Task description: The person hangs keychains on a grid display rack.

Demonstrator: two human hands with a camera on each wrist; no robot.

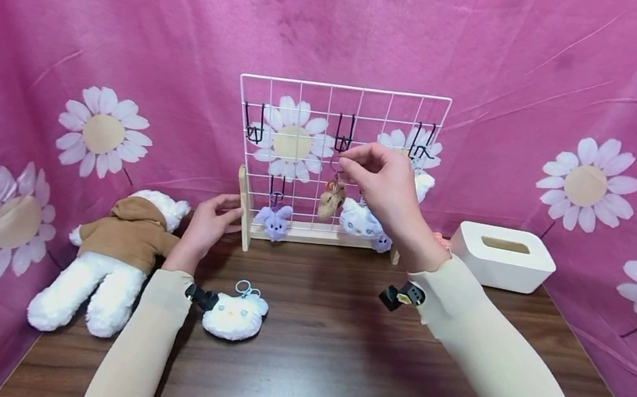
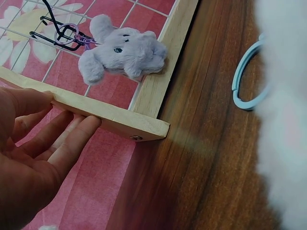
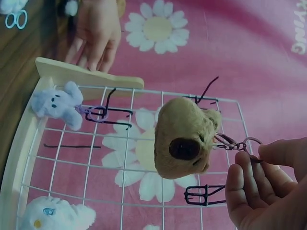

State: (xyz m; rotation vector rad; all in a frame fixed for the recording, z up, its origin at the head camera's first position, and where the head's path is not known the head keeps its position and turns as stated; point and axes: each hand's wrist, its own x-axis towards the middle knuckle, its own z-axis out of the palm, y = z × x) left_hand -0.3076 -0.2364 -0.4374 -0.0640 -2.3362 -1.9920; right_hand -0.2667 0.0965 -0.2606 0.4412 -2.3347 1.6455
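Observation:
In the head view, my right hand (image 1: 386,178) pinches the metal ring of a brown plush keychain (image 1: 330,202) in front of a white wire grid rack (image 1: 317,83). The plush (image 3: 182,136) hangs from that ring by a short chain, its large dark nose showing in the right wrist view. A black hook (image 1: 344,135) is on the grid just above the ring. My left hand (image 1: 211,224) touches the outer side of the rack's wooden post (image 2: 110,112) with its thumb and fingertips. A lilac plush keychain (image 2: 127,50) hangs from a lower hook beside that post.
White plush keychains (image 1: 358,219) hang at the rack's right side, partly behind my right arm. A white cat-face plush (image 1: 233,317) with a blue ring lies on the table. A white bear in a brown hoodie (image 1: 124,235) lies left; a white tissue box (image 1: 501,260) stands right.

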